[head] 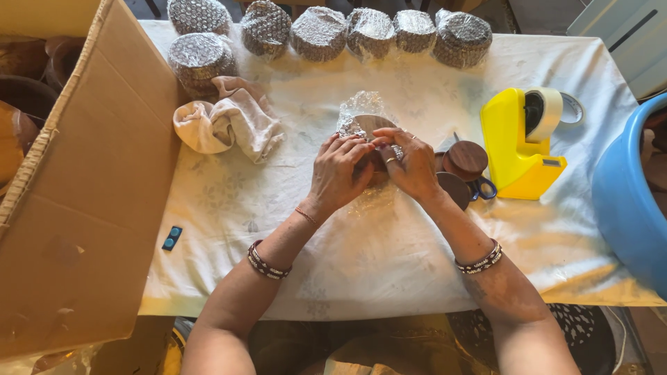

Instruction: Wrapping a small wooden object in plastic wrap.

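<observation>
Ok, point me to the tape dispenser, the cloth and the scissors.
tape dispenser (515, 149): head view, on its yellow body.
cloth (233, 123): head view, middle of the crumpled fabric.
scissors (484, 188): head view, on the blue handle loop.

A desk (229, 208) fills the middle of the view, covered by a pale cloth with a faint leaf pattern. Warm light falls across it — yellowish along the near edge toward 5 o'clock, cooler at the far side. At 9 o'clock a large open cardboard box (83, 208) leans against the desk's edge, its flap raised. At 3 o'clock the curved rim of a blue plastic tub (629, 201) stands just beside the desk. At 1 o'clock — a pale grey panel (625, 35) with a dark slot, partly cut off.
</observation>
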